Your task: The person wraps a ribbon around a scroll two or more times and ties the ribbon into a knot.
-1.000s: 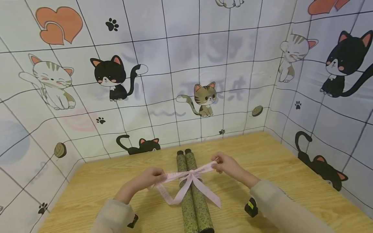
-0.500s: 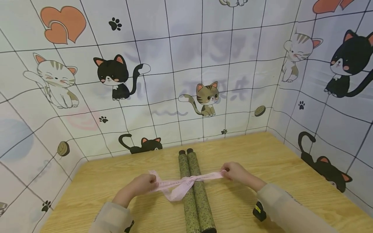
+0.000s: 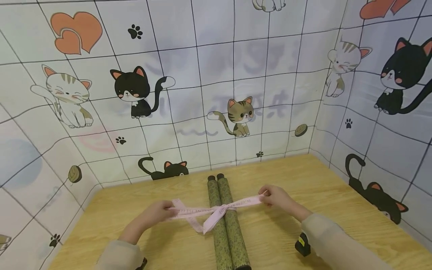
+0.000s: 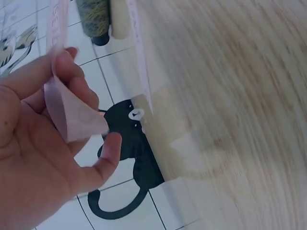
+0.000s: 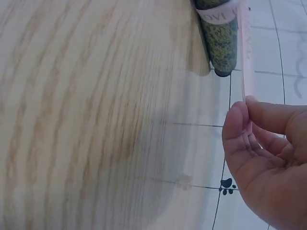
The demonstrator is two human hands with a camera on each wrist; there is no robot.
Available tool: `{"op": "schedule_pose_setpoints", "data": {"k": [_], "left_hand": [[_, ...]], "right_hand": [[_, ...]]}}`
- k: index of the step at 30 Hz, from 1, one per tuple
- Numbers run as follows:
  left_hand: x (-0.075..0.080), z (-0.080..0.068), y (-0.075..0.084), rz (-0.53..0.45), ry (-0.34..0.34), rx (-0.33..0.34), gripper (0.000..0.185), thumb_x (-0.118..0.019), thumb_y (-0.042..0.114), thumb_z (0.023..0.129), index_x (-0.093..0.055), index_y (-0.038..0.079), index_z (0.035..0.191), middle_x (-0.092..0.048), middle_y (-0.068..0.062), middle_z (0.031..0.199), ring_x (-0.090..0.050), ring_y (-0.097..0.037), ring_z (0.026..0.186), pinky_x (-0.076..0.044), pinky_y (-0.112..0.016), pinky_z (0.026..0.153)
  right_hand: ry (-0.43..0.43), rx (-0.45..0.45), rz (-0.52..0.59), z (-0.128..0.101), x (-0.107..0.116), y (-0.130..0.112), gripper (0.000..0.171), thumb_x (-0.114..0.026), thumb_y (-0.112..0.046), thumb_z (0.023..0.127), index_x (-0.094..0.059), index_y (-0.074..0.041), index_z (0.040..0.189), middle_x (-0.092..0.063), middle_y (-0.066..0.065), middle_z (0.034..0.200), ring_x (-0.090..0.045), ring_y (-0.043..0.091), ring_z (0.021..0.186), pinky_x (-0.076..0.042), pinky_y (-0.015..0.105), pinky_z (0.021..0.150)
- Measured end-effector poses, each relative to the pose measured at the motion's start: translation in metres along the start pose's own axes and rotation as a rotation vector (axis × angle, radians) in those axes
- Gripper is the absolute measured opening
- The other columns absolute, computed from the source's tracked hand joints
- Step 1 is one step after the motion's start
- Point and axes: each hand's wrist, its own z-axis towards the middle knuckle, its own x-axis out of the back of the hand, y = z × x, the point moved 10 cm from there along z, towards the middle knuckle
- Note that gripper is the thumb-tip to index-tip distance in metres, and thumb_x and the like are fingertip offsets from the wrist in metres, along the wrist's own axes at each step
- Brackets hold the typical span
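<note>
Two olive patterned rolls (image 3: 226, 221) lie side by side on the wooden table (image 3: 303, 180), running away from me. A pink ribbon (image 3: 216, 210) is tied around them in a knot. My left hand (image 3: 158, 210) pinches the ribbon's left end (image 4: 67, 112) between thumb and fingers. My right hand (image 3: 275, 195) pinches the right end (image 5: 247, 67), which runs taut to the rolls (image 5: 218, 33). A loose tail of ribbon hangs in front of the knot.
Cat-print cloth walls (image 3: 216, 93) enclose the table on the left, back and right. A small black and yellow object (image 3: 302, 244) sits on the table below my right forearm. Bare wood lies on both sides of the rolls.
The ribbon's loops have been drawn in as both hands pulled outward. The ribbon now runs straighter and tighter across the rolls, with shorter tails.
</note>
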Motion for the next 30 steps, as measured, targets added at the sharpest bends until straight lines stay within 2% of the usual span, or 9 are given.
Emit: {"op": "schedule_pose_setpoints", "data": {"k": [4,8,13,16,19,22,25,28,30], "left_hand": [[0.012,-0.006,-0.007,-0.083,0.004,0.030,0.021,-0.058,0.024,0.092,-0.064,0.005,0.088,-0.062,-0.002,0.082,-0.057,-0.017,0.076,-0.047,-0.038,0.066],[0.021,-0.004,-0.016,-0.098,0.081,0.100,0.022,-0.058,0.022,0.093,-0.066,0.003,0.099,-0.065,-0.004,0.094,-0.061,-0.023,0.090,-0.048,-0.045,0.077],[0.022,0.008,-0.021,-0.102,0.163,0.089,0.017,-0.060,0.011,0.091,-0.063,0.000,0.103,-0.066,-0.011,0.097,-0.063,-0.028,0.091,-0.050,-0.043,0.076],[0.021,0.012,-0.025,-0.054,0.186,0.085,0.013,-0.061,0.005,0.088,-0.062,-0.001,0.098,-0.066,-0.013,0.094,-0.062,-0.029,0.088,-0.050,-0.043,0.073],[0.019,0.011,-0.028,0.082,0.205,0.137,0.015,-0.062,0.005,0.083,-0.062,0.002,0.098,-0.064,-0.012,0.095,-0.059,-0.031,0.090,-0.044,-0.051,0.076],[0.011,0.009,-0.016,0.187,0.206,0.141,0.017,-0.066,0.008,0.078,-0.060,0.008,0.094,-0.059,-0.009,0.093,-0.055,-0.027,0.086,-0.038,-0.048,0.068],[-0.013,0.010,0.015,0.088,0.086,0.031,0.013,-0.068,0.011,0.080,-0.057,0.011,0.087,-0.054,-0.005,0.079,-0.048,-0.019,0.070,-0.037,-0.036,0.059],[-0.045,0.009,0.047,-0.048,-0.131,-0.070,0.011,-0.068,0.016,0.084,-0.063,0.009,0.091,-0.052,0.001,0.068,-0.042,-0.012,0.058,-0.036,-0.027,0.051],[-0.061,0.006,0.060,-0.061,-0.254,-0.093,0.018,-0.068,0.018,0.085,-0.067,0.006,0.099,-0.054,0.003,0.064,-0.044,-0.009,0.054,-0.038,-0.025,0.049]], "right_hand": [[-0.003,-0.055,0.119,0.001,0.000,0.011,0.028,-0.057,-0.002,0.091,-0.048,0.014,0.113,-0.059,0.017,0.080,-0.059,0.030,0.071,-0.053,0.043,0.067],[0.024,-0.083,0.111,0.004,0.002,0.013,0.029,-0.058,-0.003,0.090,-0.050,0.013,0.113,-0.058,0.011,0.081,-0.061,0.030,0.072,-0.053,0.040,0.067],[0.052,-0.101,0.090,0.007,0.002,0.013,0.025,-0.057,0.000,0.089,-0.052,0.013,0.110,-0.059,0.011,0.084,-0.062,0.031,0.074,-0.053,0.041,0.067],[0.037,-0.093,0.083,0.008,-0.003,0.009,0.022,-0.057,0.003,0.088,-0.053,0.014,0.106,-0.060,0.013,0.083,-0.061,0.029,0.071,-0.053,0.042,0.066],[0.022,-0.097,0.077,0.007,-0.008,0.007,0.019,-0.057,0.006,0.086,-0.053,0.013,0.103,-0.059,0.013,0.081,-0.060,0.024,0.068,-0.053,0.042,0.064],[0.022,-0.110,0.073,0.005,-0.010,0.007,0.017,-0.057,0.006,0.086,-0.054,0.013,0.102,-0.059,0.013,0.081,-0.060,0.023,0.068,-0.053,0.041,0.063],[0.025,-0.105,0.053,0.003,-0.008,0.005,0.018,-0.056,0.006,0.086,-0.054,0.013,0.102,-0.059,0.013,0.081,-0.061,0.025,0.069,-0.053,0.040,0.063],[0.030,-0.094,0.039,0.003,-0.005,0.003,0.018,-0.055,0.007,0.085,-0.054,0.013,0.103,-0.059,0.013,0.081,-0.061,0.027,0.069,-0.054,0.039,0.062],[0.033,-0.093,0.038,0.004,-0.004,0.002,0.019,-0.054,0.008,0.085,-0.054,0.013,0.103,-0.059,0.013,0.080,-0.061,0.027,0.069,-0.054,0.039,0.062]]}}
